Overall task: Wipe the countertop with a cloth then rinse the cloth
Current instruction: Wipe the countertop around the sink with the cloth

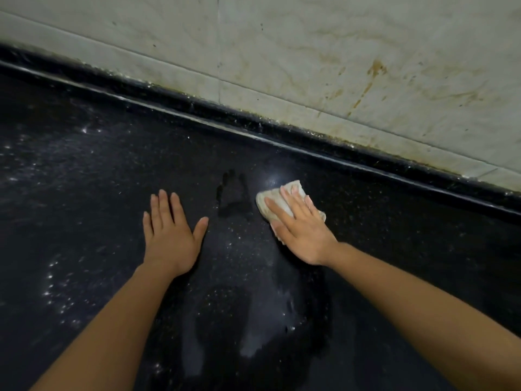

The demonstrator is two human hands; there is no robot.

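Note:
The countertop (93,170) is black speckled stone, with pale dusty streaks on its left part and damp patches in the middle. A small folded beige cloth (266,200) lies flat on it right of centre. My right hand (300,230) presses down on the cloth with fingers spread, covering most of it. My left hand (169,235) rests flat on the bare stone to the left of the cloth, fingers apart, holding nothing. A wet hand-shaped mark (232,193) shows between the two hands.
A raised black stone ledge (310,142) runs diagonally along the back of the countertop. Behind it stands a pale tiled wall (310,52) with brown stains at the right. No sink or tap is in view.

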